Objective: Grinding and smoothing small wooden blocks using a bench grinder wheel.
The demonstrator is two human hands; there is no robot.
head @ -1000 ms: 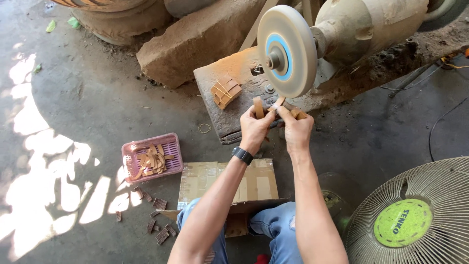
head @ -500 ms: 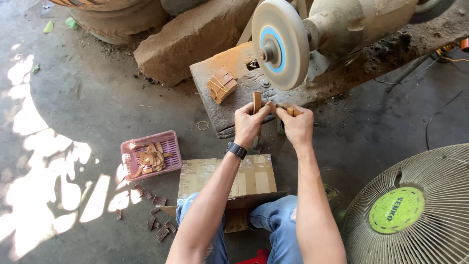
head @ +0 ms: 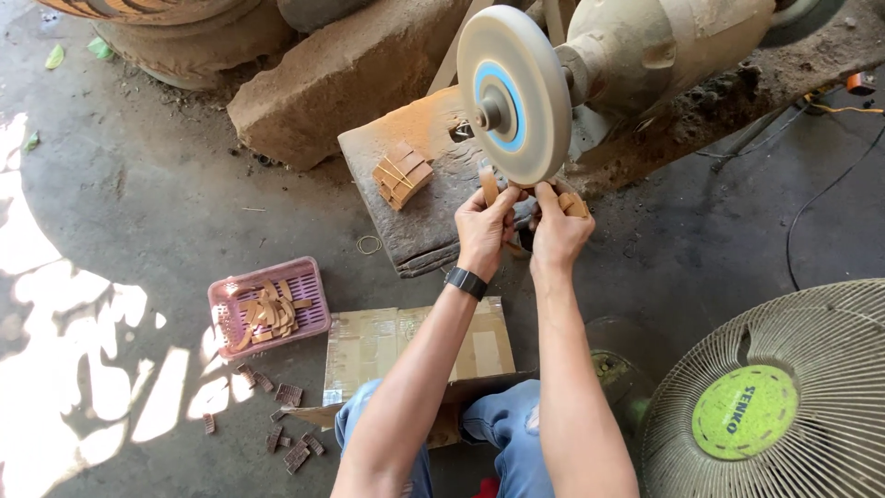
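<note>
At your far left sits the pink basket (head: 267,309) of wood pieces. Your left hand (head: 483,231) is closed around an upright wood strip (head: 489,184), its top touching the wheel (head: 512,92) directly above; your right hand (head: 556,231) pinches another small piece (head: 573,204), just beside.

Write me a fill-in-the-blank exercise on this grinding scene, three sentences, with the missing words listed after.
1. Both hands hold a small wooden piece up to the lower edge of the round ____ wheel.
2. The watch sits on the ____ wrist.
3. The basket of wooden pieces on the floor is ____ in colour.

Missing words: grinding; left; pink
</note>
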